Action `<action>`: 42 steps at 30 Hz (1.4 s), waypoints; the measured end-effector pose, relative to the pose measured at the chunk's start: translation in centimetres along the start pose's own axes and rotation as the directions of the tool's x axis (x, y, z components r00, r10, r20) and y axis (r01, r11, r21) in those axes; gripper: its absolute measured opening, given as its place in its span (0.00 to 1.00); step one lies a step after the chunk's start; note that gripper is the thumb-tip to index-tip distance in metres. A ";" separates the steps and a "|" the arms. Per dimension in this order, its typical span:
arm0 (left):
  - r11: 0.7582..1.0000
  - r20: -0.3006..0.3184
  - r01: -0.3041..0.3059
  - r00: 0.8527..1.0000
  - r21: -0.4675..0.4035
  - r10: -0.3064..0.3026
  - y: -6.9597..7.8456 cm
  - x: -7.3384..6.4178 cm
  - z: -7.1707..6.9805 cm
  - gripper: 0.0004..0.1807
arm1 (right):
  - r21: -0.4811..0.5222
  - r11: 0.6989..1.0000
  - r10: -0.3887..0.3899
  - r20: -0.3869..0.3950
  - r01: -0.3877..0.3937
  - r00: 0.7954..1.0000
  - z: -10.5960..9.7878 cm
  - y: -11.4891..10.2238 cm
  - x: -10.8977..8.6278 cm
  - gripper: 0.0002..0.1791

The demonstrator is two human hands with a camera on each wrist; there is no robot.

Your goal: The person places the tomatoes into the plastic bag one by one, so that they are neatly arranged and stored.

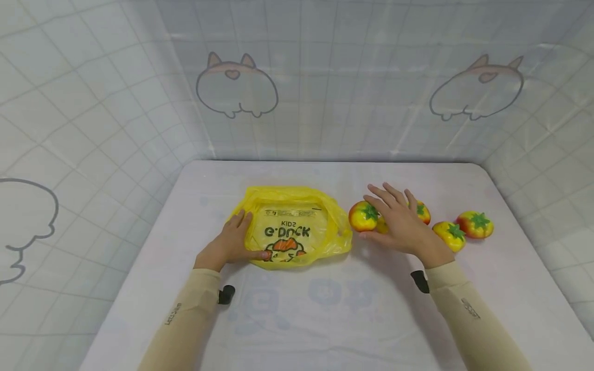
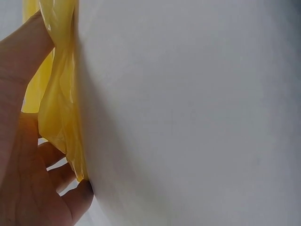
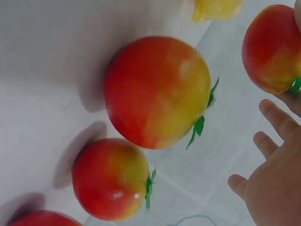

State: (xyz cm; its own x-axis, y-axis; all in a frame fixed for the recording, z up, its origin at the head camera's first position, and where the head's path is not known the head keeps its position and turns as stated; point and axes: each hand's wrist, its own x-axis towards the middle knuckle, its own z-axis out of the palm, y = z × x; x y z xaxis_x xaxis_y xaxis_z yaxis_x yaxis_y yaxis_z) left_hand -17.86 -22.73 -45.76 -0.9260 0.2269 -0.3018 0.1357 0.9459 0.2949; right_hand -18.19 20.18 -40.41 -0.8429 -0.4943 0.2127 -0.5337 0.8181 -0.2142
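Bracing the bag [image 1: 287,219], seemingly, with splayed left hand [image 1: 230,240] at nine o'clock, we grip a fruit [image 1: 361,216] in our right hand [image 1: 402,225] at three.

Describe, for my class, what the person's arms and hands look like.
The left hand and right hand wear no gloves. The left sleeve and right sleeve are long and beige, each with small dark lettering. A black piece shows at each wrist.
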 end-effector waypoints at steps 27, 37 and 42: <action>1.000 -0.012 -0.003 1.000 -0.012 0.003 -0.1 -0.2 0.0 0.74 | 0.006 0.999 -0.051 -0.018 0.051 0.999 -0.7 -0.9 2.7 0.49; 1.000 -0.006 0.009 1.000 -0.010 -0.009 0.0 -0.1 -0.1 0.74 | 0.013 0.997 -0.076 -0.032 0.077 0.997 -0.8 -1.6 3.7 0.49; 1.000 0.003 0.003 1.000 -0.006 -0.003 -0.1 0.0 0.0 0.74 | 0.007 0.996 -0.084 -0.011 0.084 0.996 -0.8 -2.1 4.2 0.49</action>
State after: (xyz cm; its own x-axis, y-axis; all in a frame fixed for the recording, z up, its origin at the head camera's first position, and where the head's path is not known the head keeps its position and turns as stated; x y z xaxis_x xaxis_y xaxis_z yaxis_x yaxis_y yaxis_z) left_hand -17.91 -22.83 -45.84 -0.9254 0.2248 -0.3051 0.1307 0.9450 0.2997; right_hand -20.55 16.59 -38.32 -0.7940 -0.5581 0.2409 -0.6035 0.7714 -0.2020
